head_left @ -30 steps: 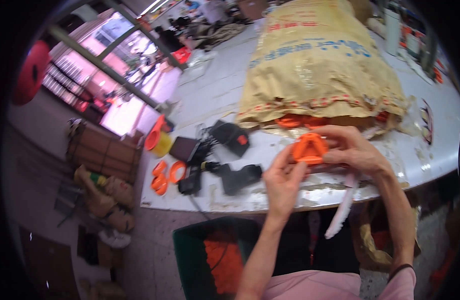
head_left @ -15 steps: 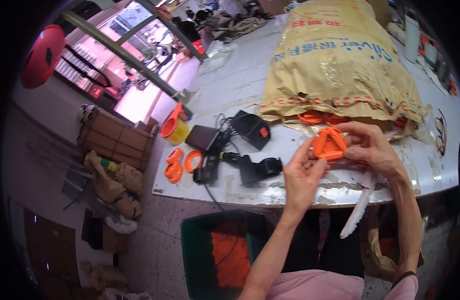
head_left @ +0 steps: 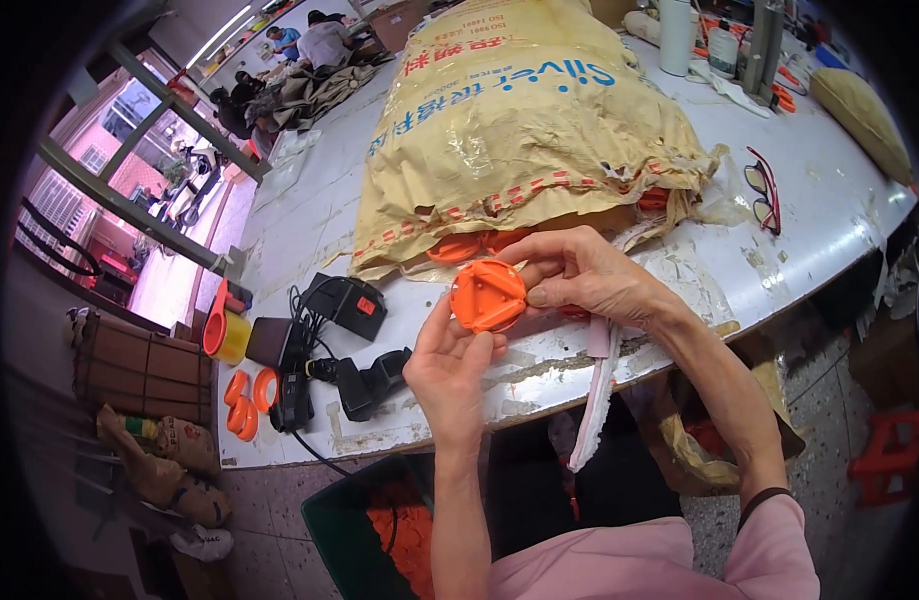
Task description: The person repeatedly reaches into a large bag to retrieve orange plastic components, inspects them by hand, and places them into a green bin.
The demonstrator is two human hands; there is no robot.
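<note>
Head view: the left hand (head_left: pixel 449 365) cups an orange round plastic part (head_left: pixel 488 295) from below with its fingertips closed on the rim, while the right hand (head_left: pixel 589 275) pinches the opposite edge, so the ribbed face stays turned up toward the person. The part is held just above the white tabletop (head_left: pixel 309 230), in front of a tan sack (head_left: pixel 519 110) whose open mouth shows more orange pieces.

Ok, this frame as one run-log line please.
left hand: holds round orange plastic part | right hand: pinches same part | behind: yellow sack on white table | below: green bin
</note>
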